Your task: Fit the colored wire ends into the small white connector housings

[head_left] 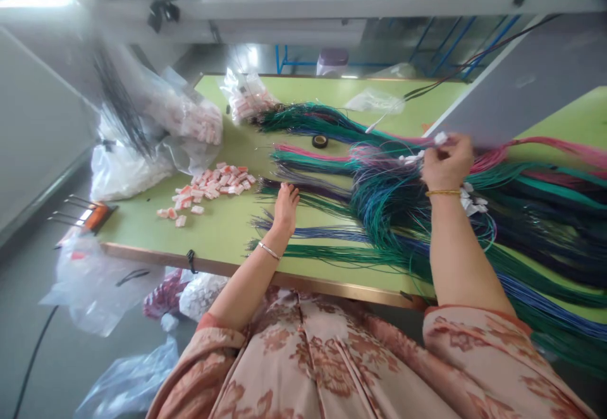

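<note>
My left hand (286, 209) lies over the tips of a bundle of dark wires (322, 186), fingers loosely extended, with no object visible in it. My right hand (448, 161) is raised over the wire heap, its fingers closed around a small white connector (441, 138). More white connectors (411, 158) on thin wires run to the left of that hand, and another cluster of white connectors (472, 203) hangs below it. Green and blue wires (386, 201) are heaped between my hands. Separate bundles of pink wires (308, 152), blue wires (327, 234) and green wires (332, 253) lie across the table.
Loose orange-and-white connectors (215, 185) are piled on the green table (227, 229). Plastic bags of parts (190, 119) stand at the back left. A roll of black tape (319, 141) lies behind the wires. An orange holder with metal prongs (97, 215) sits at the left corner.
</note>
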`<act>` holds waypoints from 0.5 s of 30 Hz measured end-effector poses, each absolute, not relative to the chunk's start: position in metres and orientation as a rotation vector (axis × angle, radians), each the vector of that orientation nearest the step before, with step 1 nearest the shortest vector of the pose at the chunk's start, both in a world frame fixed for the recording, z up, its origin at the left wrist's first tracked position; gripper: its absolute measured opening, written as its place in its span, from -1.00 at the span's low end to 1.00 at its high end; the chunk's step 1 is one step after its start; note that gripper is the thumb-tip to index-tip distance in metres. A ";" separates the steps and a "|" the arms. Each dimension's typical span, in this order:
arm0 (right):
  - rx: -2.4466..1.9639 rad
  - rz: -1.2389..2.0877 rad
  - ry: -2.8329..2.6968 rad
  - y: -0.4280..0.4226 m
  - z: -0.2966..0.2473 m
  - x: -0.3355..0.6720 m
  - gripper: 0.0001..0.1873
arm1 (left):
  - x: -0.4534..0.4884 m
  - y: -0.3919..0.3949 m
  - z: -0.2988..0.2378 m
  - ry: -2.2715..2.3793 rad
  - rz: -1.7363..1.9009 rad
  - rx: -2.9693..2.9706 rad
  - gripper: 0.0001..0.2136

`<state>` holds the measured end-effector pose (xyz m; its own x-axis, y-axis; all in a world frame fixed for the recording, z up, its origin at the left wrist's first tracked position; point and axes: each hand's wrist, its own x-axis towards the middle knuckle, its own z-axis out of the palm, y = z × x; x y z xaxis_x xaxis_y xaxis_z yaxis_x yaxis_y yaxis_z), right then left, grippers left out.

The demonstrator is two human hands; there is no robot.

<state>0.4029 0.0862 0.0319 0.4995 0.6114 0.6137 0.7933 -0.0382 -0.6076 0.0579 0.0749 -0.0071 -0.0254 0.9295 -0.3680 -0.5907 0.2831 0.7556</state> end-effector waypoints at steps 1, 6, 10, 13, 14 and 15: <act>-1.851 -0.225 -1.242 0.086 0.022 0.412 -0.77 | 0.058 0.075 -0.007 0.988 1.279 0.435 -0.58; -1.995 -0.318 -1.427 0.086 -0.022 0.418 -0.83 | 0.063 0.070 -0.001 1.037 1.282 0.481 -0.61; -1.926 -0.280 -1.617 0.088 -0.025 0.434 -0.78 | 0.044 0.062 0.022 1.101 1.310 0.644 -0.71; -1.950 -0.333 -1.573 0.080 -0.002 0.436 -0.47 | -0.005 0.055 0.044 1.200 1.413 0.953 -0.78; -1.953 -0.446 -1.494 0.074 0.009 0.429 -0.40 | -0.028 0.052 0.048 1.305 1.461 1.065 -0.80; -1.930 -0.590 -1.353 0.067 0.021 0.417 -0.42 | -0.054 0.049 0.051 1.462 1.475 1.185 -0.80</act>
<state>0.4166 0.0665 0.0209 0.3514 0.6191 0.7023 0.9359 -0.2123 -0.2812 -0.0545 0.0493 0.0507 -0.3061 0.9453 0.1126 0.1037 -0.0845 0.9910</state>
